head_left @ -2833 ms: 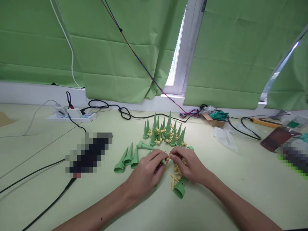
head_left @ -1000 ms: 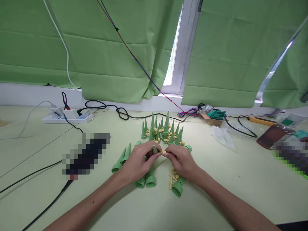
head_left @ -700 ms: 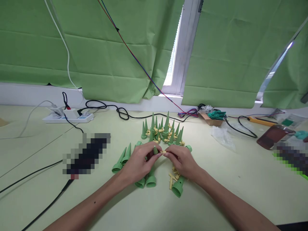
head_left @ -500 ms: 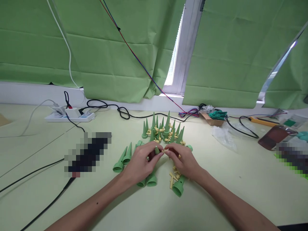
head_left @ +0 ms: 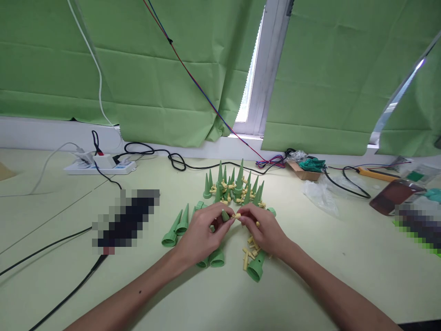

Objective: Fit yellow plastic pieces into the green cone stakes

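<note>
My left hand point(head_left: 204, 231) is closed around a green plastic watering spike point(head_left: 225, 215), whose tip pokes out between thumb and fingers. Fingertips of my right hand point(head_left: 267, 226) pinch a small yellow valve piece point(head_left: 237, 216) right at the left fingertips; whether it is seated in the spike cannot be made out. Beyond the hands, several green spikes with yellow pieces point(head_left: 239, 184) stand in a group. Left of my left hand lie more green spikes point(head_left: 184, 221). Under my right hand are loose yellow pieces point(head_left: 245, 262) and a wide-mouthed green spike point(head_left: 255, 267).
A white power strip point(head_left: 99, 168) sits at the back left, with black cable point(head_left: 177, 161) along the wall. At the back right are a small cardboard box point(head_left: 305, 171), a clear plastic bag point(head_left: 320, 195) and a dark red object point(head_left: 394, 196).
My right fingers have shifted slightly right and eased back, so more of the yellow valve piece shows. The left hand and the spike stay nearly where they were.
</note>
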Demonstrator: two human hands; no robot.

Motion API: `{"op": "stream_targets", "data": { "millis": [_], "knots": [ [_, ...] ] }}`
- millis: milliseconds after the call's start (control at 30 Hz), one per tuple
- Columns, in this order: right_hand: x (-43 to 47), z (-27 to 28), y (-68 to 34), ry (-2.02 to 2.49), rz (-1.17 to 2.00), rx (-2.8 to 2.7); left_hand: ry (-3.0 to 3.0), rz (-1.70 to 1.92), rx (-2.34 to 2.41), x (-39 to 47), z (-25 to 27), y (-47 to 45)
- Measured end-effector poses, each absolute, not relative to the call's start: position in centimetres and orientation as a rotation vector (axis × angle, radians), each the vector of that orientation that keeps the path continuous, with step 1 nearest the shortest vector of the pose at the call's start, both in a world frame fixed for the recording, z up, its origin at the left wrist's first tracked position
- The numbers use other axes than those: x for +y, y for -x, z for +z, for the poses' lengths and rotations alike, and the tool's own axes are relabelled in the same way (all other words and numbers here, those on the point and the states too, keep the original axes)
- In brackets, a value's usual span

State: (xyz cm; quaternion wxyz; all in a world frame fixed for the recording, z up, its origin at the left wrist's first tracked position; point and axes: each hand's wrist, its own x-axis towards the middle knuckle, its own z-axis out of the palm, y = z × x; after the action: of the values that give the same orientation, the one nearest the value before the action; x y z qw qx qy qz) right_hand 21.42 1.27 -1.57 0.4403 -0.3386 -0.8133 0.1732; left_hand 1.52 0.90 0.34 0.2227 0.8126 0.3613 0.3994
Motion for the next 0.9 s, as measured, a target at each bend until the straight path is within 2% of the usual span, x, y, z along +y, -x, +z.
{"op": "stream_targets", "data": {
  "millis": [900],
  "knots": [
    [1.2,-1.79,-21.76,0.878,0.403,-2.062,-2.422,1.089,0.934,0.59,0.13,-1.47]
  ]
}}
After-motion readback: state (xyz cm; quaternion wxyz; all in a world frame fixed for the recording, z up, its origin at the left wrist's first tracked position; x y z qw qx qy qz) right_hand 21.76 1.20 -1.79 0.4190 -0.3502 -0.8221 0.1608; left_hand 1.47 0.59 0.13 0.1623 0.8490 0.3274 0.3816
